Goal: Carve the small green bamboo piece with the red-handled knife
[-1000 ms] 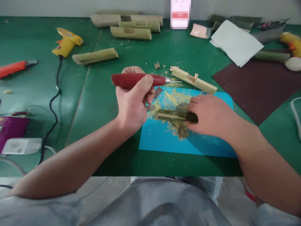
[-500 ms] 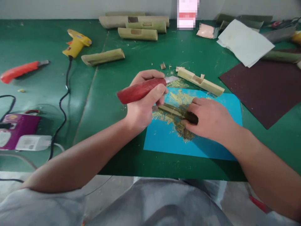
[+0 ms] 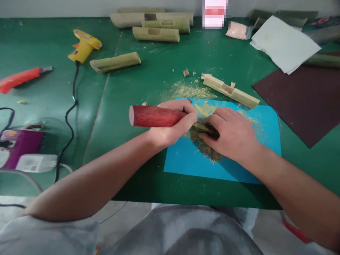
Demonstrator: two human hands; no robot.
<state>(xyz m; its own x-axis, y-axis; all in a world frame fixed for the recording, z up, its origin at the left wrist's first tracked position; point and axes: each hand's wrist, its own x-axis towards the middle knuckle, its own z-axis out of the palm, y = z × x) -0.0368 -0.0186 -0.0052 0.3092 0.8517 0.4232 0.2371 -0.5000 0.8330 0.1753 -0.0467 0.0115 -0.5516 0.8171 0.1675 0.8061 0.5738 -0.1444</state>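
the left hand [image 3: 174,128] is gripping a red knife [image 3: 156,116], which is sitting lower than a moment ago, its blade no longer showing, so it is probably working on the bamboo piece [image 3: 202,126]. the right hand [image 3: 233,131] is gripping that piece over a blue sheet [image 3: 183,161], where shavings [image 3: 211,154] are lying. farther out, a notched tube [image 3: 244,97] is resting by the sheet's far edge, a yellow glue gun [image 3: 86,46] is lying far left on the green worktop [image 3: 138,85], and a pale wall [image 3: 66,7] is standing behind.

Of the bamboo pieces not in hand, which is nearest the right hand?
The pale notched piece, slanted at the blue sheet's far edge, just beyond the right hand. The other loose ones all lie farther back.
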